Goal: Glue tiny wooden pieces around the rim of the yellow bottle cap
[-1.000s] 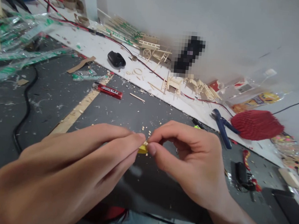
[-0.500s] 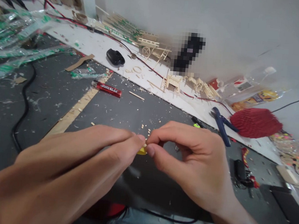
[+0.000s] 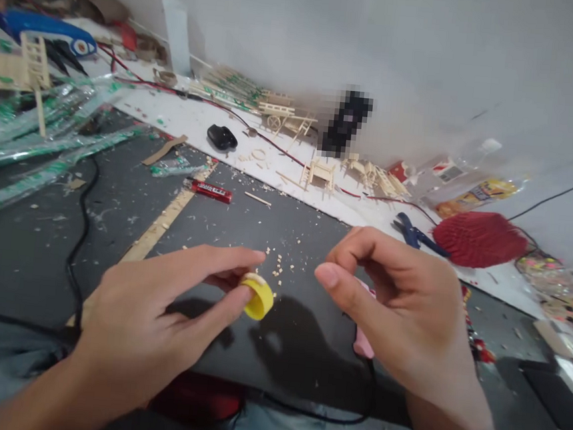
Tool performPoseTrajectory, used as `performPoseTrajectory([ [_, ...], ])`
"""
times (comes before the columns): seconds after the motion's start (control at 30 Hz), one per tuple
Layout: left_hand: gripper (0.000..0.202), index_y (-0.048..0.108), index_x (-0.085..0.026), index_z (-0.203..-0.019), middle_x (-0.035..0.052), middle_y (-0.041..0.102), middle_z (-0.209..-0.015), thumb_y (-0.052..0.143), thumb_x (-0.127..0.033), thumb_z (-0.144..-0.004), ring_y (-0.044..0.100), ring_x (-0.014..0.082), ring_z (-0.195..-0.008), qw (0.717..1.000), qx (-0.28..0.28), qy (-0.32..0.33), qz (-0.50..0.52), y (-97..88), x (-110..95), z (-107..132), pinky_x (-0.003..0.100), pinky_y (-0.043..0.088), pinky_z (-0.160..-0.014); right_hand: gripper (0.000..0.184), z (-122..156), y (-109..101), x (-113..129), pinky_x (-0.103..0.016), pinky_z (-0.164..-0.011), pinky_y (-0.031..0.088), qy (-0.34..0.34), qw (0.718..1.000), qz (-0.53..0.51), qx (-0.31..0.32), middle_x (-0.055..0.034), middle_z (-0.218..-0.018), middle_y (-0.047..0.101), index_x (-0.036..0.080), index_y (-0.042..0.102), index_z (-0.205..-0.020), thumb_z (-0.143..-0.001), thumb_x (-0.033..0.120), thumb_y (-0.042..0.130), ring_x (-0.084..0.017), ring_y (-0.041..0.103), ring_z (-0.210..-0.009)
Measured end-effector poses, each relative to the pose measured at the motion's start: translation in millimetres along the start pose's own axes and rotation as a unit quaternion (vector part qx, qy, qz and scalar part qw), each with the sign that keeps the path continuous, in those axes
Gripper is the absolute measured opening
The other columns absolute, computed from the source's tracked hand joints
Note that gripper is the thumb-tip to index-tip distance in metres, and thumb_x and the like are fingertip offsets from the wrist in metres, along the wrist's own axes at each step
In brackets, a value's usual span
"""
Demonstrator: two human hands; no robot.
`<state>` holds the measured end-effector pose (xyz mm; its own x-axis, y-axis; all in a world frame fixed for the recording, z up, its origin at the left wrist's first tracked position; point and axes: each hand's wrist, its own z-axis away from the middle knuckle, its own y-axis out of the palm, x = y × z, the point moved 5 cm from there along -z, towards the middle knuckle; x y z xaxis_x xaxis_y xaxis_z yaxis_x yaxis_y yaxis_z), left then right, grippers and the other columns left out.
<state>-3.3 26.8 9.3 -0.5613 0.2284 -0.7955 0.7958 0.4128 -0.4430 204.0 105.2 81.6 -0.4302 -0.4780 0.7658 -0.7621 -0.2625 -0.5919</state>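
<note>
My left hand (image 3: 159, 297) pinches a yellow ring (image 3: 261, 301) between thumb and fingers, above the dark tabletop. Pale little pieces sit along the ring's upper edge. To the right and apart from the ring, my right hand (image 3: 389, 298) is curled with thumb and index finger together; anything between them is too small to make out. Partly hidden behind that hand lies a pink object (image 3: 363, 342) with a black cord near it. Tiny wood bits (image 3: 279, 266) are scattered on the table just beyond the ring.
A red lighter (image 3: 211, 191) and a thin stick (image 3: 258, 199) lie farther back. Small wooden models (image 3: 320, 172) line the white strip by the wall. Blue-handled pliers (image 3: 408, 230) and a red folded bundle (image 3: 479, 240) are at right, clear-and-green plastic wrapping (image 3: 46, 147) at left.
My hands have moved apart, my right hand going rightward away from the ring. The ring, mostly covered before, now shows in my left hand. The pink object has come into view.
</note>
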Motion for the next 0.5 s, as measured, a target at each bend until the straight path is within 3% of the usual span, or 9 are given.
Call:
performPoseTrajectory([
  [0.13,0.019,0.091,-0.04,-0.106,-0.0083,0.093,-0.097,0.085,-0.034,-0.09,0.089,0.0187,-0.081,0.985,0.033,-0.097,0.136,6.1,-8,-1,0.021,0.071,-0.081,0.009,9,-21,10,-0.025,-0.062,0.054,-0.016,0.999,0.03,0.013,0.0024,-0.084,0.073,0.027,0.074,-0.095,-0.102,0.022,0.079,-0.016,0.074,-0.078],
  [0.23,0.017,0.092,-0.035,-0.107,-0.0024,0.093,-0.1,0.084,-0.037,-0.092,0.09,0.021,-0.083,0.981,0.032,-0.104,0.159,10.8,-24,0,0.023,0.073,-0.078,0.017,21,-36,11,-0.026,-0.065,0.057,-0.02,0.997,0.06,0.037,0.0,-0.093,0.076,0.028,0.076,-0.116,-0.101,0.02,0.075,-0.019,0.077,-0.087],
  [0.33,0.016,0.093,-0.033,-0.105,0.0005,0.094,-0.101,0.085,-0.038,-0.092,0.09,0.0215,-0.087,0.977,0.039,-0.107,0.181,15.9,-44,5,0.022,0.073,-0.079,0.003,40,-48,4,-0.026,-0.064,0.055,-0.005,0.996,0.063,0.067,0.0015,-0.086,0.074,0.027,0.077,-0.105,-0.103,0.027,0.075,-0.017,0.071,-0.076],
  [0.5,0.018,0.09,-0.029,-0.102,0.0032,0.092,-0.097,0.087,-0.044,-0.093,0.089,0.0228,-0.086,0.963,0.075,-0.108,0.236,27.0,-73,16,0.024,0.074,-0.075,0.01,73,-61,-14,-0.028,-0.068,0.051,0.019,0.99,0.072,0.123,0.0019,-0.083,0.077,0.025,0.077,-0.098,-0.102,0.033,0.074,-0.017,0.068,-0.073],
])
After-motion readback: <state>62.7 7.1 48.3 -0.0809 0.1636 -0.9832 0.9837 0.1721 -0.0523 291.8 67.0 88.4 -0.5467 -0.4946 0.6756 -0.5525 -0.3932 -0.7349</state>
